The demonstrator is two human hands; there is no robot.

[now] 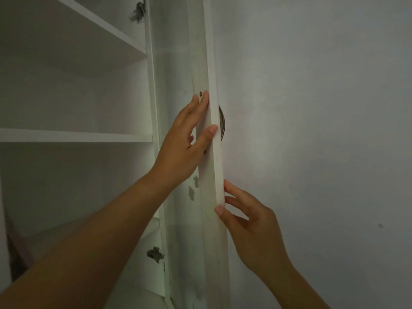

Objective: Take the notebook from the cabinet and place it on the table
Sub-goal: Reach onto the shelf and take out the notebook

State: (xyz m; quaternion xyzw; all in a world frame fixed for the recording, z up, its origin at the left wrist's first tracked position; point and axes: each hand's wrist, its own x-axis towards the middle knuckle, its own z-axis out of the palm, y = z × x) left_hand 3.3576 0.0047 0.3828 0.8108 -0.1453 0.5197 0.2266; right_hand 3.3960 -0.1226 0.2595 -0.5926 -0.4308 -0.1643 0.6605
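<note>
Left hand (pixel 189 134) flat, right hand (pixel 249 221) seemingly pinching.

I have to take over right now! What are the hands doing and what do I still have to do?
Left hand: fingers flat on the inner face of the open cabinet door, thumb on its edge.
Right hand: fingertips touching the door edge lower down, holding nothing.
Cabinet: open; the shelves in view look bare.
Notebook and table: not in view.
Done: door open.
Left: find the notebook, take it out, put it on the table.
</note>
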